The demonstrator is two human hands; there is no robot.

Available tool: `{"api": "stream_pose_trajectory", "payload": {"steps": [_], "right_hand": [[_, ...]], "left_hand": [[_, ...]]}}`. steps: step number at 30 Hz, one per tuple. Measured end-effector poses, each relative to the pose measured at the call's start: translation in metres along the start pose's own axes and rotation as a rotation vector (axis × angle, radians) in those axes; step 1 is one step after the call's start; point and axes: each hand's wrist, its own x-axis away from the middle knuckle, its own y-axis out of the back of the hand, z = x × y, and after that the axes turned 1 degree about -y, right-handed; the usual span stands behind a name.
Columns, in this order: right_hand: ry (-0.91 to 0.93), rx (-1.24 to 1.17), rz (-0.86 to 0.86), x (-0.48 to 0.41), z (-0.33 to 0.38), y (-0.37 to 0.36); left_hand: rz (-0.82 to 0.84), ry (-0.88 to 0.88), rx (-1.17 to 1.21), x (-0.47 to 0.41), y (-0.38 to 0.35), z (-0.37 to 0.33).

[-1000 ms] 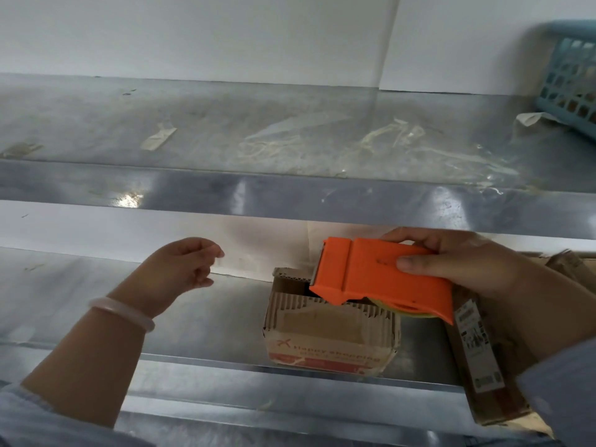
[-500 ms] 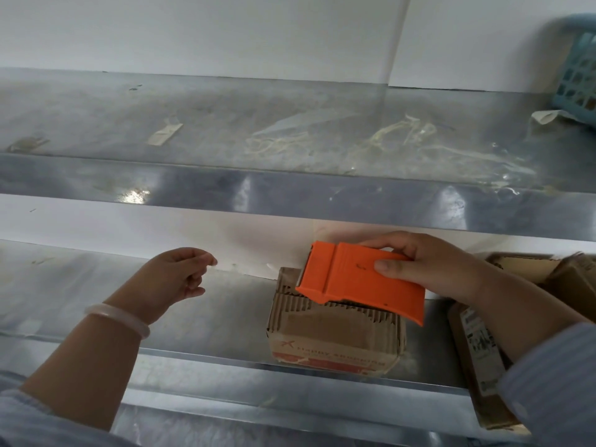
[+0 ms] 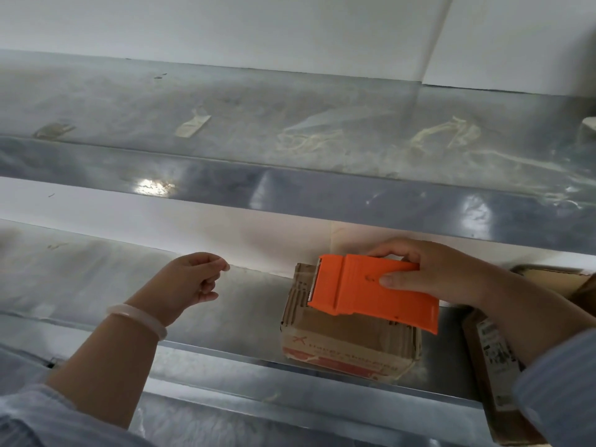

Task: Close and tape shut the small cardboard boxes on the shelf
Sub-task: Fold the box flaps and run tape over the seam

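Small cardboard box (image 3: 348,346) sits at about 5 o'clock in view, near the front lip of the lower metal shelf (image 3: 251,304). It looks light, worn and easily crushed; steady its side walls rather than press the soft top. Right hand (image 3: 432,275) grasps an orange tape dispenser (image 3: 371,295) over the box top, blade toward 9 o'clock. Left hand (image 3: 187,282) hovers at the box's 9 o'clock, loosely curled, holding nothing. Smooth steel may let it slide; the upper shelf (image 3: 290,201) leaves little headroom.

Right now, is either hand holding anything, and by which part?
The right hand grips the orange tape dispenser by the end opposite its blade, thumb on the top face. The left hand holds nothing.
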Motion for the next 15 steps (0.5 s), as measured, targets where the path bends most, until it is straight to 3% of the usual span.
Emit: {"api": "stream_pose_trajectory", "payload": {"steps": [9,15], "right_hand": [[-0.049,-0.133,0.019,-0.002,0.005,0.008],[-0.047,-0.076,0.039,-0.001,0.013,0.006]], "left_hand": [[0.019,0.033,-0.072,-0.008,-0.003,0.011],[0.012,0.036,-0.044,-0.013,-0.005,0.011]]}}
